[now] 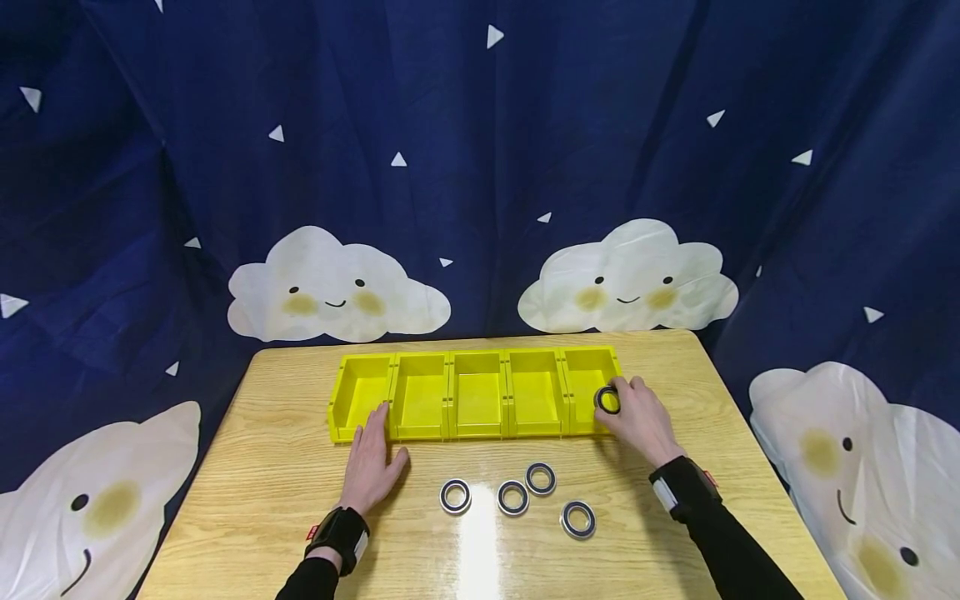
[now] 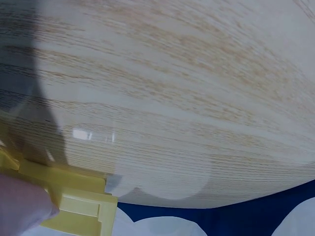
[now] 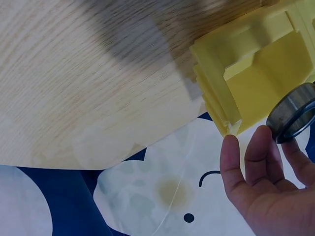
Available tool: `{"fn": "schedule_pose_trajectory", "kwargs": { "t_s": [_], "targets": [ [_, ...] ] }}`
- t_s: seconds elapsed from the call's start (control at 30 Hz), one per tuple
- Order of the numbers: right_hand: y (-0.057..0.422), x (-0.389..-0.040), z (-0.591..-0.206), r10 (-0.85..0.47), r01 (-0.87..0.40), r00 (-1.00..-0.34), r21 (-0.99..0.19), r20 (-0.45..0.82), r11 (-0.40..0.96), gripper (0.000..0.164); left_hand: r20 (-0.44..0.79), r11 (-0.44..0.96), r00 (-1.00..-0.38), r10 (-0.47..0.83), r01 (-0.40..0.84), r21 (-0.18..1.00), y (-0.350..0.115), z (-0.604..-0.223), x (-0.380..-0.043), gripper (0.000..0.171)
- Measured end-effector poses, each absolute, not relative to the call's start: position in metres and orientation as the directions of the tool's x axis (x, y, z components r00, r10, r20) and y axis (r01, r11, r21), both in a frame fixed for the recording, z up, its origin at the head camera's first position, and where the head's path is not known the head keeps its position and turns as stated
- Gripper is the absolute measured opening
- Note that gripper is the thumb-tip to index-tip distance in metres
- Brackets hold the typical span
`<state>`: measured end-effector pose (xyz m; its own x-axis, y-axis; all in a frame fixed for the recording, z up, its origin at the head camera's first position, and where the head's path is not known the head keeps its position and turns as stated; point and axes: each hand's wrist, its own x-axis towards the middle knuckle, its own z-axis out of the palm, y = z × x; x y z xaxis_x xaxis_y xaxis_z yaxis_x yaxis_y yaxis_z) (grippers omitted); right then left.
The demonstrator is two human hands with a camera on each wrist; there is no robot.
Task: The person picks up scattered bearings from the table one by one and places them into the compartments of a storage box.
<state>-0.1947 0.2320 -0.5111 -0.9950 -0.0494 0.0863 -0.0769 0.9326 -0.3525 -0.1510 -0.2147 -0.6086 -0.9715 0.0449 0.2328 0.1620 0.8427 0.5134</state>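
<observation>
My right hand (image 1: pixel 642 418) pinches a ball bearing (image 1: pixel 607 400), a metal ring with a dark seal, over the front of the rightmost compartment in a row of yellow bins (image 1: pixel 478 432). In the right wrist view the bearing (image 3: pixel 291 114) is tilted at the fingertips, beside the yellow bin (image 3: pixel 216 81). My left hand (image 1: pixel 369 467) has its fingers extended, with the fingertips at the front of the leftmost bins and the thumb spread to the right. In the left wrist view only a blurred fingertip (image 2: pixel 24 204) shows against the yellow bin (image 2: pixel 81 205).
Several bearings lie on the wooden table (image 1: pixel 255 483) in front of the bins: one bearing (image 1: pixel 455 497) towards the left, a close pair with one bearing (image 1: pixel 512 486) nearer, and another bearing (image 1: pixel 578 507) at right. A dark blue curtain (image 1: pixel 480 167) with clouds hangs behind.
</observation>
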Motion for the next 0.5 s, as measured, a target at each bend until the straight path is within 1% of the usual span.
{"fn": "schedule_pose_trajectory", "kwargs": {
  "t_s": [0.2,0.5],
  "targets": [
    [0.229,-0.200,-0.512,-0.033,-0.046,-0.999,-0.349,0.043,0.936,0.061,0.263,0.850,-0.964,0.049,0.178,0.496,-0.214,-0.610,-0.151,0.083],
    [0.226,-0.208,-0.515,-0.023,-0.024,-1.000,-0.322,0.008,0.947,0.062,0.244,0.855,-0.968,0.053,0.170,0.490,-0.215,-0.607,-0.151,0.084]
  ]
}}
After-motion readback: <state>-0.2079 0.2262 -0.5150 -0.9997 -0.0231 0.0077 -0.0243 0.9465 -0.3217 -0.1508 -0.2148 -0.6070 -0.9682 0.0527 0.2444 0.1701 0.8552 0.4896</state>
